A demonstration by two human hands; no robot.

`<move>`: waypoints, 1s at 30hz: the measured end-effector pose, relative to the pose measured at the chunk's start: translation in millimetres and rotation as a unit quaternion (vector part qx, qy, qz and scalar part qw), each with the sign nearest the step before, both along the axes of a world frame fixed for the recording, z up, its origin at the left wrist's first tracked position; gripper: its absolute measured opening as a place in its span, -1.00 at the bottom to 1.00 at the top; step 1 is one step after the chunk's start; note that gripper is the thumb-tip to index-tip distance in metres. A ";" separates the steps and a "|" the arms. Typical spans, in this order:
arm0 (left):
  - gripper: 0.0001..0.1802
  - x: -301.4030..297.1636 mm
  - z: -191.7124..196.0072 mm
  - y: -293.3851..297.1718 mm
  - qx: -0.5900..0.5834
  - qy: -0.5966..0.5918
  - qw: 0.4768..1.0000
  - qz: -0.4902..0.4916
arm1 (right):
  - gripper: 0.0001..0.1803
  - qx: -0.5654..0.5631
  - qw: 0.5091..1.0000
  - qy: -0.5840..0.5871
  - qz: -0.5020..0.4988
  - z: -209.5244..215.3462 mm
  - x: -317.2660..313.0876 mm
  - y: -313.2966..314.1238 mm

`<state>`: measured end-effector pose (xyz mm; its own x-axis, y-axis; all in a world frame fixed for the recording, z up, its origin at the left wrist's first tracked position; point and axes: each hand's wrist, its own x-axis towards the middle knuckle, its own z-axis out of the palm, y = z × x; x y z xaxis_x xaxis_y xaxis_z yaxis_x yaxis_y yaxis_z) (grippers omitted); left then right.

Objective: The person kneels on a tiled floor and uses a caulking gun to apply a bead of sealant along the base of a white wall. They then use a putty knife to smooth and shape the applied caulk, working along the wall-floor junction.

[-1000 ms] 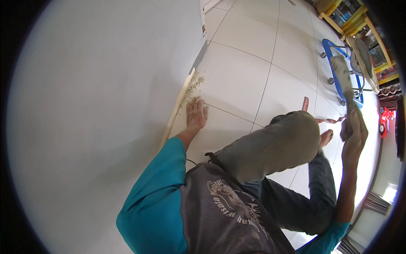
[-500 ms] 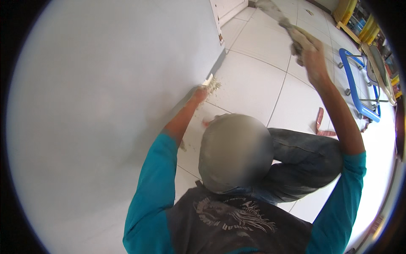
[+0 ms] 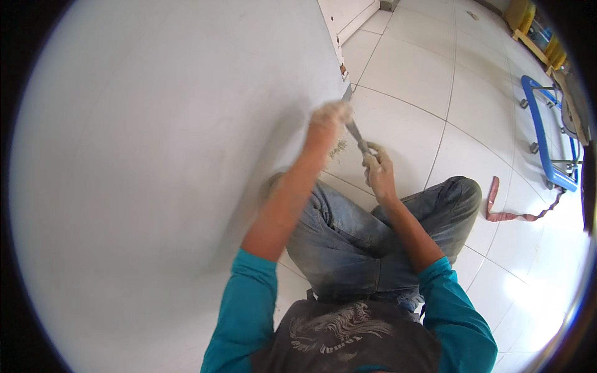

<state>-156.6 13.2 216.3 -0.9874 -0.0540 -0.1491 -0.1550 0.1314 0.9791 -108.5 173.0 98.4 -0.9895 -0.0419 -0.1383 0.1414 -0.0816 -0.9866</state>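
My right hand point(image 3: 379, 169) is closed round the handle of what looks like a putty knife point(image 3: 354, 132), whose grey blade points up and left. The blade's far end reaches my left hand point(image 3: 329, 118) and is partly hidden there. My left hand is blurred, its fingers curled together beside the grey wall point(image 3: 168, 155); what it holds, if anything, is hidden. Both hands look dusted with pale powder. Below them, crumbly beige debris point(image 3: 337, 149) lies on the white floor tiles point(image 3: 407, 87) close to the foot of the wall.
My crossed legs in jeans point(image 3: 348, 217) rest on the floor under my arms. A blue wheeled frame point(image 3: 540, 130) stands at the right, with a reddish strap point(image 3: 493, 198) on the tiles near it. A white door frame point(image 3: 360, 15) with a chipped lower corner adjoins the wall's far end.
My right hand has come back from far right with the putty knife, toward my left hand. My left hand has lifted away from the debris, and the white piece seen beside it no longer shows.
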 end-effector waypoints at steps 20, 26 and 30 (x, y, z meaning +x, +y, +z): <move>-0.38 10.1 -218.6 16.3 -0.201 -0.157 0.957 0.137 | -0.41 0.029 0.998 -0.035 0.045 -139.3 -15.6 -33.0; -0.32 62.8 -206.4 25.4 -0.078 -0.251 0.943 0.203 | -0.47 0.150 0.977 0.075 0.133 -123.1 30.1 -27.6; -0.41 80.2 -189.0 20.5 -0.227 -0.171 0.932 0.226 | -0.51 0.219 0.957 0.091 0.166 -92.2 36.3 -18.5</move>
<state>-76.4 33.7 27.3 -0.7478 -0.5870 -0.3103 -0.5871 0.3664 0.7219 -72.2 154.5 6.2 -0.9413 -0.3351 -0.0403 -0.0900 0.3643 -0.9269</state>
